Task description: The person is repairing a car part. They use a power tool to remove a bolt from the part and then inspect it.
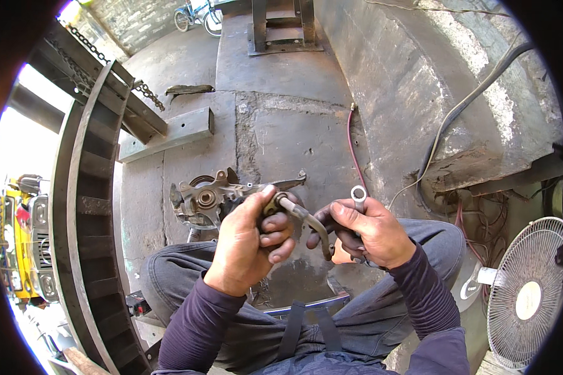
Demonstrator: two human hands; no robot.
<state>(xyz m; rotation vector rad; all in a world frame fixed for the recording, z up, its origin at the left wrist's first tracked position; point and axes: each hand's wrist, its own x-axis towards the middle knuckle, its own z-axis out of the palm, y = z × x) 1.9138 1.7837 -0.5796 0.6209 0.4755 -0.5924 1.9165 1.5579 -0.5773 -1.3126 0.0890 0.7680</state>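
My left hand [253,234] is closed around one end of a bent grey metal rod [303,215] with a round joint at that end. The rod curves down and to the right, its lower tip hanging between my hands. In my right hand [372,234] is a ring spanner [358,192], its ring end pointing up past the thumb. The right fingers lie close to the rod's curve; whether they touch it I cannot tell. Beyond my left hand, a greasy metal wheel hub assembly [205,199] rests on the floor, partly hidden by that hand.
Steel channel frames [94,165] with a chain [147,95] stand at the left, beside a square steel tube [169,134]. A red hose [355,147] lies ahead by the concrete wall [413,81]. A white fan [527,300] is at the right. A blue bicycle [199,15] stands far off.
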